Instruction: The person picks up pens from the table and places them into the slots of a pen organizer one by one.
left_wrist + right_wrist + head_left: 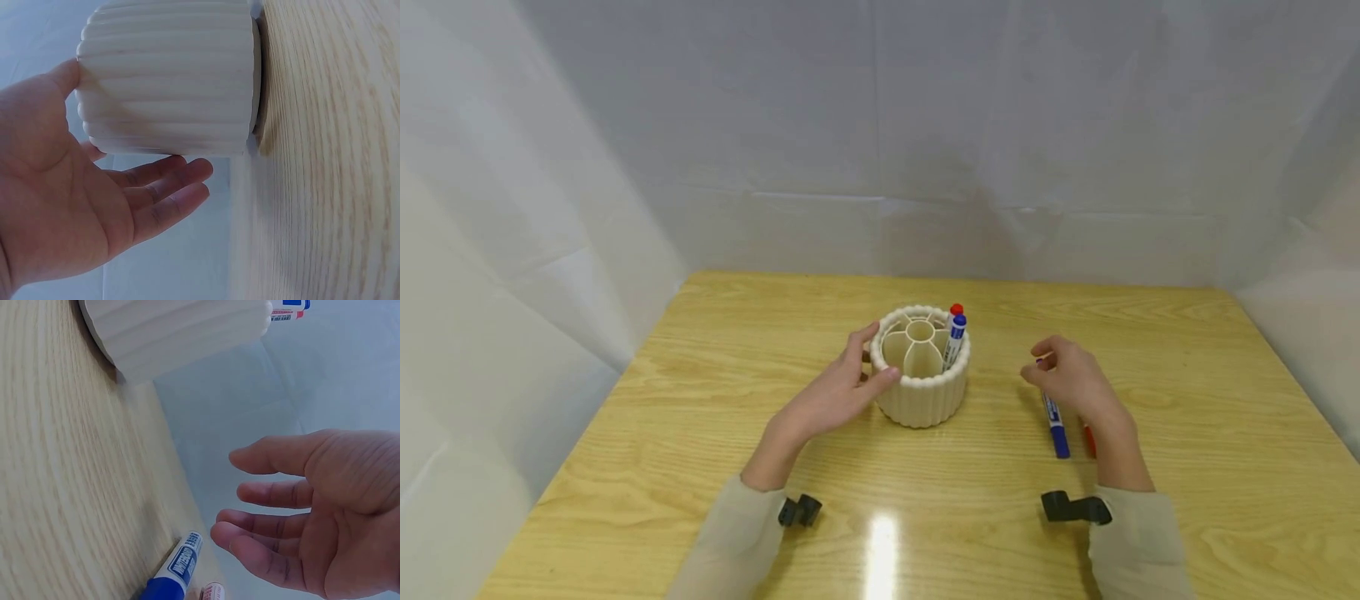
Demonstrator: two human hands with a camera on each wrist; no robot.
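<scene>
A cream ribbed pen holder (925, 392) stands at the middle of the wooden table (700, 433). A blue marker (956, 336) and a red-capped marker (956, 311) stick up from one of its right compartments. My left hand (868, 362) rests against the holder's left side. In the left wrist view the thumb touches the holder (169, 75) and the straight fingers (181, 181) lie beside it. My right hand (1045, 362) hovers with relaxed fingers, holding nothing, over a blue marker (1057, 429) and a red marker (1088, 439) lying on the table. The right wrist view shows the blue marker (178, 565) just below the fingertips (231, 534).
White sheeting (880, 167) closes the table in at the back and both sides. A black camera mount sits on each wrist (800, 510) (1071, 507). Bare wood stretches left of the holder and right of the lying markers. A lamp glare (883, 542) marks the near tabletop.
</scene>
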